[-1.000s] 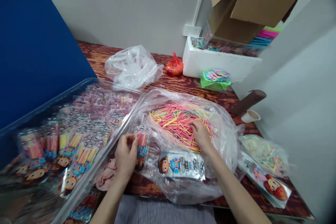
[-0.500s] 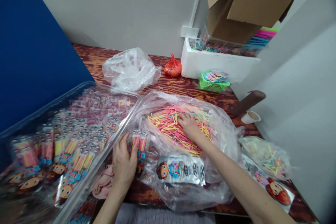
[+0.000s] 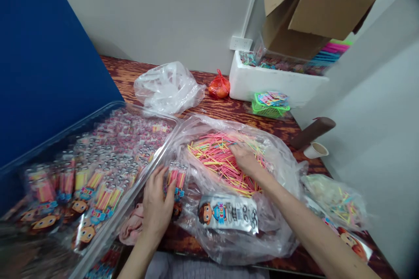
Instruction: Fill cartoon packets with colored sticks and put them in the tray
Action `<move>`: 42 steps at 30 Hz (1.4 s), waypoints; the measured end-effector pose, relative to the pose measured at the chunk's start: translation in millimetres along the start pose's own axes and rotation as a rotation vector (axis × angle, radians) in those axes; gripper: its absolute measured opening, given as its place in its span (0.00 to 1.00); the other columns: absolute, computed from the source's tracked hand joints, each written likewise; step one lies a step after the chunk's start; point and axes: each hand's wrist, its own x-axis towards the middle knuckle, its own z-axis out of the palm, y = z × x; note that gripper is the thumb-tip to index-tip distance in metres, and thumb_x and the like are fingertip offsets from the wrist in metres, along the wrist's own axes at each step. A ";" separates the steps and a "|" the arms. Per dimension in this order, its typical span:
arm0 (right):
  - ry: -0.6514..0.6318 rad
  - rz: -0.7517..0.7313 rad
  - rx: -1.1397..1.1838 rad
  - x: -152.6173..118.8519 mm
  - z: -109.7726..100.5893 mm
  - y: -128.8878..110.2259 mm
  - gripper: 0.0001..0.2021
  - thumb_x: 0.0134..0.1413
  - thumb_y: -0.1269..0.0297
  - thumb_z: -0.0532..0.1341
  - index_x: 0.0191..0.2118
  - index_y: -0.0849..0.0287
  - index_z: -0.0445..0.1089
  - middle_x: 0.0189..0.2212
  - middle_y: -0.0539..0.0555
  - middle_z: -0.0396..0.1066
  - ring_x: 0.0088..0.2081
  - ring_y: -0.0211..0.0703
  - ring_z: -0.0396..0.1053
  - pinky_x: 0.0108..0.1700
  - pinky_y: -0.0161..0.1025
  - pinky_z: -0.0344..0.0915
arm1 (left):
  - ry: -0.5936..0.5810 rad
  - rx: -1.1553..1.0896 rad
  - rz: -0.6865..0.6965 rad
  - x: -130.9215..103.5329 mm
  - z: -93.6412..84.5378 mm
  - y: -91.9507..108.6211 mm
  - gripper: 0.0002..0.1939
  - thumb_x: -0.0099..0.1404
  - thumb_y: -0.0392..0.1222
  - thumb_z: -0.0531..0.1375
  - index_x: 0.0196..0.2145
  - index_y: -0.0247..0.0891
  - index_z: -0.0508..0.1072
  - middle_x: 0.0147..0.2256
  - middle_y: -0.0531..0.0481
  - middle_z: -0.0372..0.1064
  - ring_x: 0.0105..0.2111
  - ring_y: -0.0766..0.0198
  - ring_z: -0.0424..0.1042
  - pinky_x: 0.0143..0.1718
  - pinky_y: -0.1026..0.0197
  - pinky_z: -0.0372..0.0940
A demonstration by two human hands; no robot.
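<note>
Head view, hands: my left hand (image 3: 156, 209) lies at the near edge of the counter (image 3: 229, 111), fingers (image 3: 170, 189) closed on a small printed packet (image 3: 176, 179) already filled with coloured sticks, its top pointing away from me. My right hand (image 3: 246, 160) rests palm down on the loose heap of coloured sticks (image 3: 216, 157) inside the wide clear bag (image 3: 235, 231); its fingers are buried among the sticks, so I cannot tell whether they are apart or pinched on any.

Head view, technique: I judge the step to be gathering sticks for a packet. It goes best if I rake a few aligned sticks together, lift them as one parallel bundle, and keep the packet steady and close by.

Head view, surroundings: a flat printed sleeve (image 3: 228, 213) with a cartoon figure lies on the bag's near fold. To the left, a clear tray (image 3: 98, 244) holds many filled packets in rows. Farther back on the dark wood-grain counter sit a crumpled clear bag (image 3: 168, 87), a small orange bag (image 3: 218, 87), a white foam box (image 3: 278, 85) and a green basket (image 3: 270, 107). A cardboard box (image 3: 314, 13) is stacked above the foam box. A blue panel (image 3: 39, 65) stands at left against pale walls.
</note>
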 end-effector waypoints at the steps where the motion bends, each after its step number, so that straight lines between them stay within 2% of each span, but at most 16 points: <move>1: -0.004 0.014 0.038 -1.4 -0.6 0.9 0.13 0.62 0.76 0.48 0.44 0.61 0.69 0.43 0.62 0.72 0.44 0.51 0.65 0.49 0.43 0.56 | -0.018 0.014 0.019 0.0 0.8 -0.4 0.19 0.69 0.46 0.51 0.55 0.40 0.64 0.54 0.40 0.65 0.57 0.49 0.63 0.58 0.45 0.57; 6: -0.001 0.132 0.277 -6.2 0.6 8.1 0.10 0.62 0.72 0.50 0.38 0.59 0.68 0.34 0.57 0.74 0.36 0.45 0.67 0.40 0.38 0.58 | -0.080 0.105 0.081 0.5 3.9 2.6 0.17 0.69 0.47 0.52 0.53 0.41 0.66 0.53 0.41 0.67 0.55 0.48 0.64 0.60 0.40 0.52; 9: -0.003 0.193 0.458 -6.2 3.2 15.2 0.07 0.57 0.71 0.55 0.31 0.57 0.68 0.29 0.52 0.73 0.32 0.42 0.66 0.37 0.36 0.59 | -0.106 0.116 0.105 0.5 4.7 8.1 0.17 0.69 0.47 0.51 0.53 0.41 0.67 0.54 0.41 0.66 0.57 0.49 0.63 0.62 0.39 0.49; 12: -0.008 0.244 0.654 -5.4 4.4 21.4 0.09 0.53 0.70 0.57 0.23 0.57 0.64 0.21 0.47 0.69 0.26 0.40 0.64 0.32 0.35 0.58 | -0.113 0.109 0.112 0.5 6.2 12.7 0.17 0.69 0.47 0.51 0.53 0.42 0.67 0.55 0.41 0.66 0.57 0.49 0.63 0.62 0.38 0.48; 15: -0.014 0.286 0.867 -7.2 1.2 23.1 0.12 0.52 0.63 0.59 0.20 0.56 0.63 0.17 0.45 0.66 0.21 0.38 0.63 0.28 0.35 0.59 | -0.112 0.097 0.124 0.9 7.2 16.5 0.17 0.69 0.46 0.52 0.53 0.41 0.67 0.55 0.40 0.66 0.58 0.49 0.63 0.62 0.38 0.49; 19: -0.045 0.301 1.145 -17.6 -9.0 16.4 0.14 0.47 0.52 0.63 0.22 0.57 0.67 0.18 0.46 0.70 0.21 0.39 0.67 0.27 0.36 0.64 | -0.117 0.066 0.140 2.2 6.2 23.3 0.16 0.68 0.45 0.53 0.51 0.40 0.68 0.54 0.40 0.66 0.57 0.49 0.63 0.62 0.38 0.49; 22: -0.079 0.308 1.311 -30.7 -18.1 5.3 0.15 0.45 0.50 0.65 0.25 0.58 0.69 0.20 0.48 0.72 0.22 0.39 0.68 0.27 0.36 0.65 | -0.131 0.007 0.143 3.5 6.5 31.9 0.15 0.68 0.44 0.53 0.50 0.41 0.69 0.54 0.41 0.66 0.56 0.49 0.64 0.62 0.39 0.49; 25: -0.137 0.314 1.428 -45.8 -24.3 -13.2 0.16 0.46 0.50 0.66 0.28 0.60 0.70 0.22 0.49 0.73 0.22 0.37 0.69 0.28 0.35 0.65 | -0.181 -0.133 0.128 3.9 12.8 46.3 0.16 0.69 0.43 0.53 0.52 0.41 0.68 0.56 0.41 0.64 0.58 0.51 0.62 0.61 0.43 0.54; 27: -0.231 0.325 1.525 -55.6 -23.9 -30.4 0.16 0.47 0.51 0.67 0.30 0.61 0.71 0.23 0.50 0.74 0.22 0.36 0.69 0.27 0.34 0.64 | -0.216 -0.268 0.107 2.3 22.8 59.3 0.20 0.70 0.42 0.52 0.58 0.41 0.63 0.59 0.41 0.62 0.59 0.53 0.61 0.61 0.45 0.56; 30: -0.399 0.324 1.704 -68.5 -13.7 -60.5 0.16 0.46 0.52 0.68 0.34 0.61 0.72 0.23 0.50 0.74 0.23 0.35 0.69 0.27 0.33 0.63 | -0.255 -0.464 0.088 -4.2 44.8 79.4 0.29 0.71 0.42 0.52 0.66 0.44 0.49 0.64 0.41 0.54 0.63 0.54 0.57 0.62 0.45 0.55; 32: -0.408 0.326 1.783 -76.0 -2.8 -78.9 0.16 0.44 0.53 0.70 0.31 0.61 0.70 0.21 0.49 0.72 0.22 0.35 0.67 0.27 0.33 0.62 | -0.336 -0.524 0.132 -10.4 59.2 89.8 0.28 0.71 0.42 0.50 0.67 0.44 0.49 0.64 0.41 0.54 0.64 0.55 0.56 0.62 0.45 0.55; 35: -0.354 0.366 1.842 -84.6 10.1 -94.0 0.17 0.41 0.52 0.70 0.27 0.59 0.67 0.19 0.46 0.68 0.20 0.34 0.64 0.26 0.33 0.60 | -0.471 -0.540 0.225 -19.1 71.2 97.5 0.22 0.73 0.40 0.48 0.63 0.44 0.58 0.61 0.43 0.60 0.62 0.57 0.58 0.62 0.47 0.56; 36: -0.338 0.372 1.837 -86.5 12.0 -94.2 0.16 0.43 0.52 0.69 0.27 0.58 0.66 0.19 0.45 0.67 0.20 0.34 0.63 0.25 0.33 0.59 | -0.474 -0.542 0.226 -21.4 72.1 97.9 0.22 0.73 0.40 0.47 0.63 0.44 0.58 0.61 0.43 0.60 0.63 0.57 0.58 0.63 0.47 0.56; 38: -0.282 0.360 1.748 -87.9 11.8 -87.5 0.14 0.49 0.52 0.65 0.29 0.58 0.65 0.20 0.45 0.66 0.20 0.34 0.62 0.24 0.32 0.57 | -0.411 -0.548 0.177 -25.2 70.6 96.3 0.25 0.73 0.40 0.48 0.66 0.44 0.51 0.64 0.42 0.55 0.65 0.56 0.54 0.63 0.46 0.55; 40: -0.190 0.347 1.481 -85.9 8.3 -73.8 0.11 0.56 0.55 0.59 0.30 0.57 0.64 0.22 0.46 0.67 0.21 0.34 0.63 0.24 0.32 0.56 | -0.352 -0.523 0.147 -29.3 67.8 92.3 0.29 0.72 0.40 0.50 0.67 0.43 0.45 0.65 0.40 0.51 0.65 0.55 0.53 0.63 0.45 0.56; 42: -0.093 0.350 1.073 -81.5 4.0 -57.2 0.09 0.59 0.62 0.54 0.29 0.56 0.62 0.23 0.47 0.68 0.22 0.36 0.65 0.26 0.33 0.56 | -0.365 -0.443 0.215 -34.9 66.5 87.2 0.26 0.71 0.38 0.51 0.65 0.40 0.53 0.61 0.39 0.59 0.61 0.54 0.60 0.60 0.44 0.59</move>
